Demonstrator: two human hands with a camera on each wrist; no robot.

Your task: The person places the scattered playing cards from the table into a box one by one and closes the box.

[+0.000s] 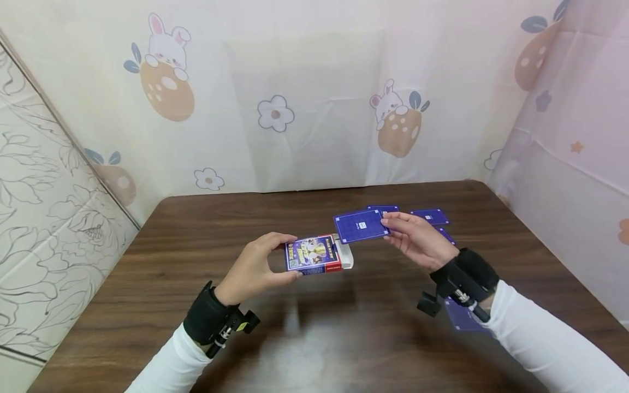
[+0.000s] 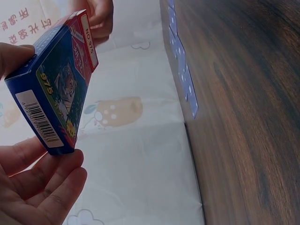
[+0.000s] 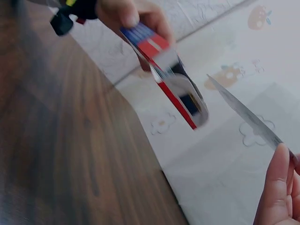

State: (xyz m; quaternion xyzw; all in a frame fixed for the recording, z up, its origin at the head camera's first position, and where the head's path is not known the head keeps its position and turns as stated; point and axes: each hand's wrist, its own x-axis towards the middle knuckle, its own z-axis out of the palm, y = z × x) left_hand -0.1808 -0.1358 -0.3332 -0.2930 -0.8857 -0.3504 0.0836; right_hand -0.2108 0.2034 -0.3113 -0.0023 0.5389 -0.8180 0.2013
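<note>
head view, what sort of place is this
Probably a corner of a home room, though that's a guess: a dark wooden table, a hanging cloth printed with rabbits and flowers behind it, and a flower-patterned panel at the left.

"NO 975" and "975" on box [image 2: 69,84], barcode label [image 2: 39,118] digits illegible, upside-down Chinese characters on wall cloth [image 2: 136,164]

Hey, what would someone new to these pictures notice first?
Probably the small blue-and-red cardboard box, its end open, gripped in the left hand above the dark brown wood-grained table. Close to its open end, the right hand pinches a flat, rectangular blue card, with similar blue cards lying on the table beyond. Behind, a pale creased sheet printed with rabbits would likely draw attention too.
</note>
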